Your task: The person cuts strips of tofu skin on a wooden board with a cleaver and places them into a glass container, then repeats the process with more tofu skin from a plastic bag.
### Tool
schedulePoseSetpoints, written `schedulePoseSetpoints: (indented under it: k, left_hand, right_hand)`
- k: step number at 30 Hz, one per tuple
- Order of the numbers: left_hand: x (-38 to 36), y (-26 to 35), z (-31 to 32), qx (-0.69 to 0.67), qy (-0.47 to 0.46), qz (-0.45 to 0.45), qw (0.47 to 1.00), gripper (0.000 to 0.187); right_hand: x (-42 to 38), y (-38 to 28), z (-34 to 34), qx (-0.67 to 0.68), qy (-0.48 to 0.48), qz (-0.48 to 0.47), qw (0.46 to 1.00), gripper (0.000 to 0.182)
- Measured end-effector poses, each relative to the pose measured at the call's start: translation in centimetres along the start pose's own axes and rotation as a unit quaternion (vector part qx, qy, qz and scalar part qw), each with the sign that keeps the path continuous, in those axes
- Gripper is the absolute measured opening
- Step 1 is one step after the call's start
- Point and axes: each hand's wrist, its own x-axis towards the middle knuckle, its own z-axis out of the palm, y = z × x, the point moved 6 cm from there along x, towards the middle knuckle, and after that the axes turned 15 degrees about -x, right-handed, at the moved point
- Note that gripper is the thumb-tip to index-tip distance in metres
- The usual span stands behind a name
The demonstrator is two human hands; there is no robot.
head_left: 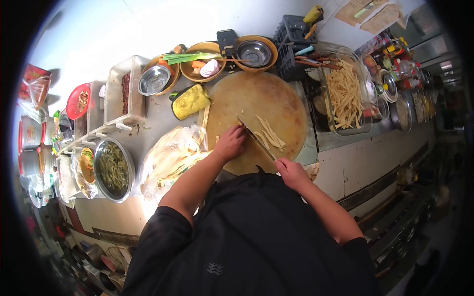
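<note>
- Head view, far left: stacked containers and a red-lidded tub (78, 100) sit along the counter edge, none of them near my hands.
- Next comes a steel bowl of dark green shreds (114, 169), with a white plastic bin (124, 90) behind it.
- A clear plastic bag of pale yellow sheets (173, 154) lies just beside the cutting board; judging by how full it looks, a good share is not yet cut.
- Behind the bag are a yellow cloth (190, 100), an empty steel bowl (154, 80) and a bowl of vegetables (203, 63) with green onion, carrot and onion.
- My left hand (230, 143) is curled narrow, knuckles down on the round wooden cutting board (256, 118), pressing something small at the blade; I cannot tell what is under the fingers.
- The knife (255, 138) runs diagonally from that hand back toward me, its edge on the board.
- My right hand (292, 172) is closed around the knife handle at the near rim of the board.
- A small pile of cut strips (270, 135) lies on the board just right of the blade, so only a small batch is sliced there now.
- Further right, a glass tray of strips (344, 93) is already well filled, which I judge to be the finished portion.
- A dark crate (295, 34) stands behind it, and jars and pans crowd the far right.
</note>
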Motion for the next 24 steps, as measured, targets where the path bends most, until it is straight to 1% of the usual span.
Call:
schedulePoseSetpoints:
  k: [3,5,9,12,15,17,18,20,21,23,24]
  left_hand:
    - [-0.1,0.0,-0.2,0.006,0.004,0.003,1.000,0.040]
    - [-0.1,0.0,-0.2,0.007,-0.002,0.002,1.000,0.041]
    - [-0.2,0.0,0.0,0.021,-0.007,-0.003,1.000,0.042]
    - [-0.2,-0.2,0.4,0.007,-0.010,-0.014,1.000,0.042]
    - [-0.1,0.3,1.0,0.006,-0.016,0.010,1.000,0.044]
    - [0.2,2.5,1.4,-0.029,-0.052,0.093,0.994,0.042]
    - [0.2,3.2,1.3,-0.029,-0.050,0.093,0.994,0.042]
    - [-0.2,4.3,1.2,-0.077,-0.066,0.060,0.993,0.042]
    - [-0.8,4.5,1.1,-0.075,-0.065,0.060,0.993,0.042]
    - [-2.4,4.1,0.2,-0.086,-0.036,0.011,0.996,0.042]
    - [-3.3,4.3,-0.2,-0.083,-0.037,0.010,0.996,0.042]
  right_hand:
    - [0.4,-0.2,0.1,0.004,-0.019,0.009,1.000,0.047]
    - [0.9,-0.5,0.5,-0.021,-0.051,0.017,0.998,0.048]
    - [2.4,-0.9,1.4,-0.033,-0.023,0.003,0.999,0.049]
    - [2.8,-1.0,1.2,-0.002,-0.014,-0.007,1.000,0.048]
    - [1.9,0.1,0.9,0.031,-0.020,0.004,0.999,0.048]
    - [0.5,1.2,0.0,-0.024,0.050,0.059,0.997,0.047]
    - [0.0,1.5,-0.3,-0.026,0.050,0.058,0.997,0.047]
    - [-0.7,2.0,-1.1,0.004,0.080,0.043,0.996,0.046]
    - [-0.8,2.5,-1.2,0.004,0.081,0.040,0.996,0.046]
    - [-0.7,3.7,-0.1,0.060,-0.001,0.041,0.997,0.045]
    - [-0.6,4.0,-0.2,0.061,-0.002,0.039,0.997,0.045]
